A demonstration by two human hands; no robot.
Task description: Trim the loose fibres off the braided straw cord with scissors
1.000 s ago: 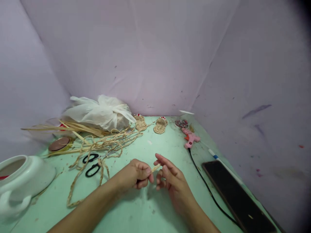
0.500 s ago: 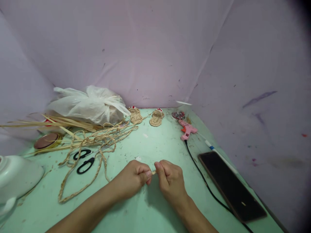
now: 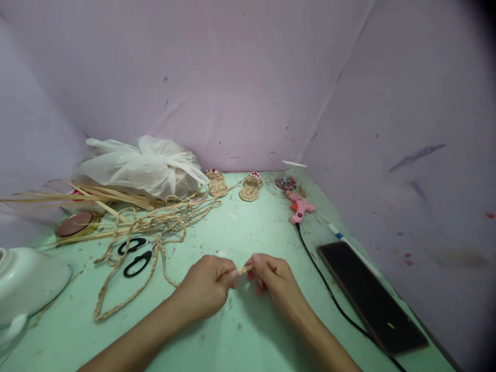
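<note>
A short stretch of braided straw cord [image 3: 245, 269] spans the small gap between my two hands, above the green table. My left hand [image 3: 211, 284] is closed around the cord, thumb pressed against the fingers. From the other side, my right hand [image 3: 271, 276] pinches its end between thumb and fingertips, the other fingers curled loosely below. More of the braided cord [image 3: 116, 310] loops over the table to the left, running up to behind my left wrist. Inside that loop lie black-handled scissors [image 3: 137, 263], their blades partly covered by cord.
Two small woven slipper shapes [image 3: 251, 188] with red and white beads lie at the back. Rightward are a pink glue gun [image 3: 300, 206] with a black cable and a dark phone [image 3: 370, 297]. At left are a white plastic bag [image 3: 143, 168], straw strips [image 3: 104, 196] and a white jug [image 3: 31, 284].
My right hand has loosened from a fist into a fingertip pinch and shifted slightly right. The gap between the hands is wider, showing more cord. My left hand has moved slightly left.
</note>
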